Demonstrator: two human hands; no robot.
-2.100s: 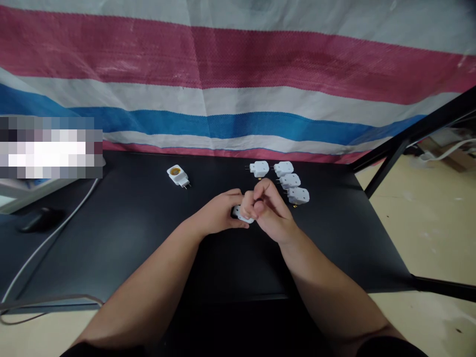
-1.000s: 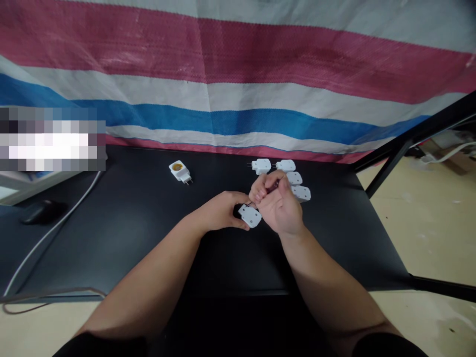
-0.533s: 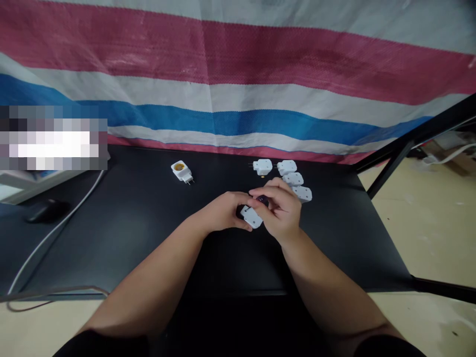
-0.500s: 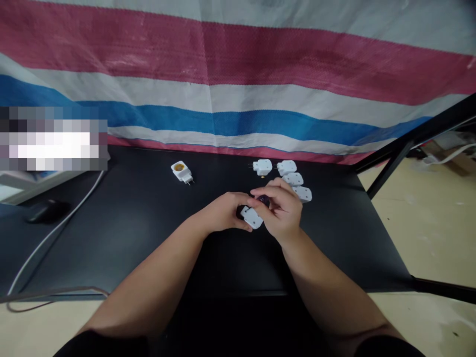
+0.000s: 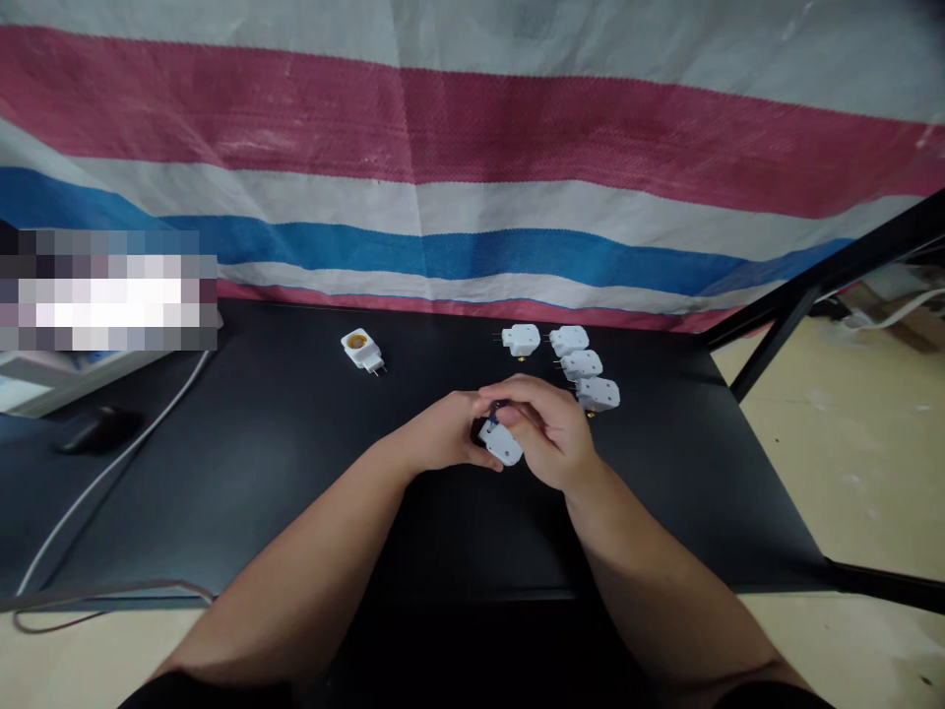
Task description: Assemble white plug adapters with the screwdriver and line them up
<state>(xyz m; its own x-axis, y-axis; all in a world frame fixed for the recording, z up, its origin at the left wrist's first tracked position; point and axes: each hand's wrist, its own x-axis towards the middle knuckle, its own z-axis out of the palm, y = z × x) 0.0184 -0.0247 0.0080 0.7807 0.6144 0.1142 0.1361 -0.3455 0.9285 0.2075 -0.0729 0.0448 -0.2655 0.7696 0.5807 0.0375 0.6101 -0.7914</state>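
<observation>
Near the middle of the black table (image 5: 281, 473), my left hand (image 5: 449, 433) is closed around the left side of a white plug adapter (image 5: 505, 448). Over its upper right side, my right hand (image 5: 550, 428) pinches a small dark tool (image 5: 496, 412), perhaps a screwdriver, whose lower end meets the adapter near a hole. The tool's top is partly hidden by my fingers. Several more white adapters lie beyond and right of my hands: one (image 5: 522, 340) alone, and a group with one (image 5: 569, 341) behind, one (image 5: 582, 364) between and one (image 5: 598, 394) nearest.
Another white adapter (image 5: 363, 351) with a round yellowish opening lies at the back left. A black mouse (image 5: 99, 423) and a white cable (image 5: 118, 463) are at the far left, by a blurred white object. A striped sheet (image 5: 472, 128) hangs behind; black metal bars (image 5: 775, 340) stand right.
My right hand has shifted slightly left and its fingers have changed position around the dark tool. The whole view has dropped slightly in the frame. The left hand keeps its hold.
</observation>
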